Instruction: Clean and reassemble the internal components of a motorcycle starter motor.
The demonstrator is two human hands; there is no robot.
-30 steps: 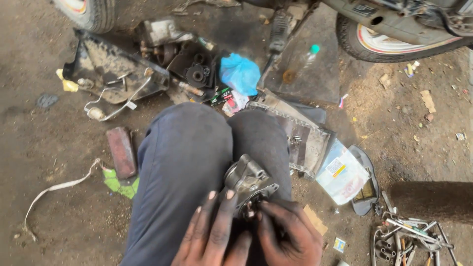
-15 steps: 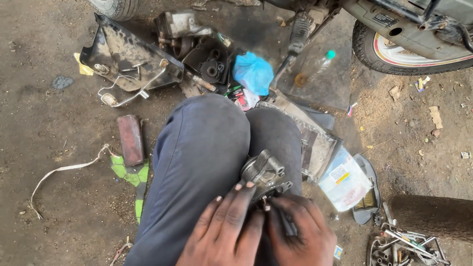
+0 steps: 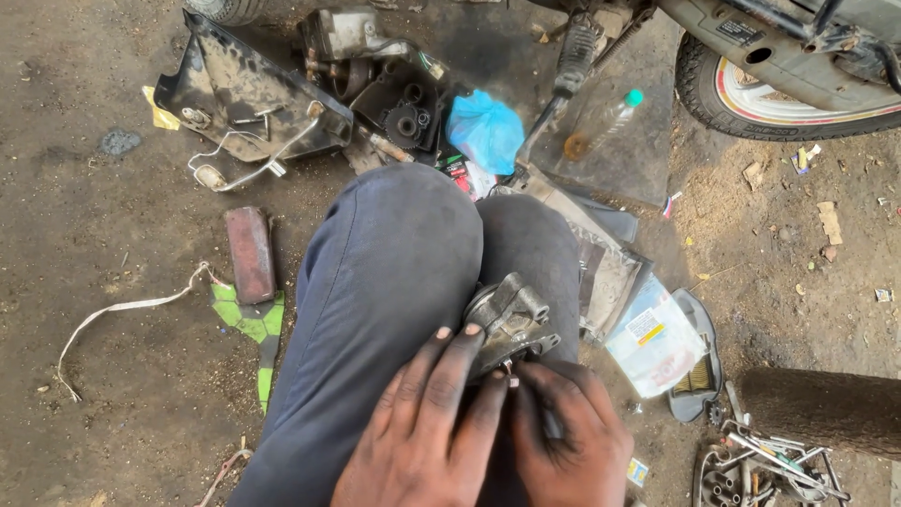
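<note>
Greasy hands (image 3: pixel 488 432), metal part (image 3: pixel 511 319) unmoved

grey metal part (image 3: pixel 511 319), blue bag (image 3: pixel 485 131), navy trousers (image 3: pixel 394 282), green-capped bottle (image 3: pixel 610 117)

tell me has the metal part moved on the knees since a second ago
No. The metal part sits at the same spot on the right knee; both hands remain on it. Only the camera shifted.

The left hand (image 3: pixel 422 441) and right hand (image 3: pixel 568 437) are covering the near side of the grey metal part (image 3: pixel 511 319), and the bottom edge is cutting both wrists. At one o'clock, the top edge is cropping the motorbike wheel (image 3: pixel 798 99). At five o'clock, the tools (image 3: pixel 770 465) are running off-frame.
</note>
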